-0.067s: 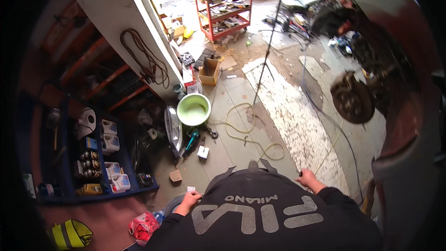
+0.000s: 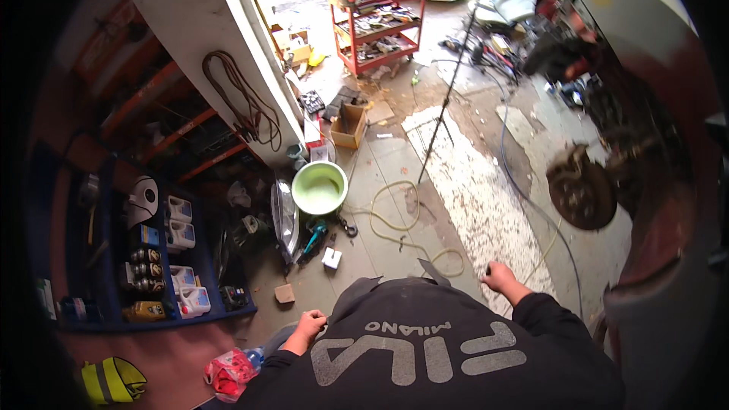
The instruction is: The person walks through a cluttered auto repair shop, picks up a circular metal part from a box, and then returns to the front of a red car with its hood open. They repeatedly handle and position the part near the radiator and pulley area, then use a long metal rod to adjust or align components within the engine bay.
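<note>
Where the concrete floor (image 2: 380, 175) meets the lower edge of the view: left hand (image 2: 307, 328), fingers curled loosely inward, nothing visibly gripped; right hand (image 2: 499, 277), closed into a fist, whether around something small cannot be told. Both emerging from the sleeves of a black sweatshirt (image 2: 433, 349) with large pale lettering.

Nearest the left hand: small brown block (image 2: 285, 293) on the floor, just ahead and to the left; small white box (image 2: 331, 258) farther ahead. Red crumpled bag (image 2: 228, 373) at the lower left, near the left elbow, with a yellow-green folded item (image 2: 112, 381) beyond it toward the left edge.

Nearest the right hand: pale speckled mat (image 2: 474, 197), a long strip running away across the middle of the floor, hand above its near end. Yellowish hose (image 2: 395, 220) looped on the floor just left of the mat. Thin dark cable (image 2: 524, 190) trailing along the mat's right side.

Mid-floor, left of centre: green round bucket (image 2: 320, 187) (pale inside); teal-handled power tool (image 2: 314, 237) lying just before it; headlamp unit (image 2: 285, 216) propped beside it.

Left edge: blue shelf unit (image 2: 163, 258) with white jugs and dark bottles.

Far edge: red tool cart (image 2: 377, 26), loaded; open cardboard box (image 2: 349, 125) nearer in.

Right edge: bare brake disc (image 2: 581, 193) on a raised car's hub, well apart from the right hand.
</note>
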Available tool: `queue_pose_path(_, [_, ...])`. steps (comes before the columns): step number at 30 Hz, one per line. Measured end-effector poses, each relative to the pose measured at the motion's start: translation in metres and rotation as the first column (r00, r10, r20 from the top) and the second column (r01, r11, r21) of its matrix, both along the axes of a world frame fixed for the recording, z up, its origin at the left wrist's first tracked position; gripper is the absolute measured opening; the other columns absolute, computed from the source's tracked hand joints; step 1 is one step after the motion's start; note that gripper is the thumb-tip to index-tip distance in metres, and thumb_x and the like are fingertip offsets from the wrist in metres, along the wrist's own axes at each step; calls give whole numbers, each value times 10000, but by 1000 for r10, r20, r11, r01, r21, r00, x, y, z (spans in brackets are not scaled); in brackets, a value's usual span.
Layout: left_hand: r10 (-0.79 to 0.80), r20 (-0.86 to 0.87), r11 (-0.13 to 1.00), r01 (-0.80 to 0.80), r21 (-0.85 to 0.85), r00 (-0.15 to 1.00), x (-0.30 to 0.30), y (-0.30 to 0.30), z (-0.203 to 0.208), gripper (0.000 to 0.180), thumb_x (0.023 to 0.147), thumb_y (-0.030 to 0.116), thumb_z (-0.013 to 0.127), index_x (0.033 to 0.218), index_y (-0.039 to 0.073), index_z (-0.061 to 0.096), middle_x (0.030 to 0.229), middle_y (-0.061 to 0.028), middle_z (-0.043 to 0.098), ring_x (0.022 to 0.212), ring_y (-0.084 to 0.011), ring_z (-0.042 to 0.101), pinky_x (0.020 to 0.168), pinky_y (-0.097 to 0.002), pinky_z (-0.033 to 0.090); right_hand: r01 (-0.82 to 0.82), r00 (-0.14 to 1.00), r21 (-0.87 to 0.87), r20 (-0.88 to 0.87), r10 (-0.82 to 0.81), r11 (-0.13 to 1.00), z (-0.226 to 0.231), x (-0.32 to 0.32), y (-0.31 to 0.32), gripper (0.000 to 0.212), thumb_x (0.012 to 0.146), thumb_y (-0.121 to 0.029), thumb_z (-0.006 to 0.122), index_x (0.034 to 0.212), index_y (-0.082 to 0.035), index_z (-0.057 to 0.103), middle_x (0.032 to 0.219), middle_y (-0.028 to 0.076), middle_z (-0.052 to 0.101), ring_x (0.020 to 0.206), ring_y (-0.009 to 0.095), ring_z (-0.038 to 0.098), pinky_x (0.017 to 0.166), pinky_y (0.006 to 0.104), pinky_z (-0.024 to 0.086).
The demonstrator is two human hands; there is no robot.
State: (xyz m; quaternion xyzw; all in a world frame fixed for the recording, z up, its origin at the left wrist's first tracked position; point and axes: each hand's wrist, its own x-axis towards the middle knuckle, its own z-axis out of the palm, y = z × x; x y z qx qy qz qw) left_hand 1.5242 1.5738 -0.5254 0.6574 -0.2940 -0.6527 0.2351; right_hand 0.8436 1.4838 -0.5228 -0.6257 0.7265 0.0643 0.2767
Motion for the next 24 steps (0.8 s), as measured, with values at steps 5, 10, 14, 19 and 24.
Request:
queue_pose_path(5, [-76, -249, 991, 101, 89, 965, 0, -146, -8, 127, 880, 69, 836, 880, 57, 709, 809, -13, 680, 694, -128, 606, 642, -288, 469, -21, 989, -191, 138, 48, 981, 54, 61, -295, 422, 844, -375, 899, 1016, -37, 716, 1004, 221, 775, 986, 414, 749, 870, 492, 599])
queue_pose_path(10, [-37, -521, 956, 182, 230, 853, 49, -314, 12, 80, 897, -50, 726, 906, 21, 690, 977, -108, 740, 853, -202, 689, 784, -317, 543, 29, 953, -253, 300, 50, 967, 56, 136, -449, 403, 826, -290, 931, 1015, -9, 714, 974, 208, 775, 936, 372, 752, 844, 446, 604])
queue_pose_path(14, [-233, -534, 872, 417, 255, 813, 62, -441, 39, 90, 948, 19, 738, 1038, 15, 737, 1017, -70, 760, 915, -182, 721, 855, -335, 571, 44, 940, -84, 340, -13, 995, 53, 162, -510, 357, 824, -244, 930, 1022, -17, 739, 968, 177, 784, 926, 323, 757, 839, 423, 606])
queue_pose_path(19, [-709, -68, 686, 708, 168, 702, 45, -615, 34, 317, 923, 243, 783, 1181, 59, 803, 1011, -17, 782, 875, -158, 705, 783, -344, 560, 408, 765, 135, 489, -419, 903, 49, 147, -605, 351, 814, -166, 958, 1011, 3, 723, 912, 115, 757, 706, 202, 714, 599, 379, 615])
queue_pose_path(24, [-570, 492, 794, 596, 120, 658, 16, -765, -8, 305, 860, 271, 784, 1062, 49, 840, 1056, -193, 815, 1007, -304, 782, 927, -424, 602, 460, 623, 210, 616, -482, 862, 33, 134, -742, 285, 838, -87, 885, 1017, 24, 692, 845, 116, 718, 641, 210, 703, 516, 383, 582])
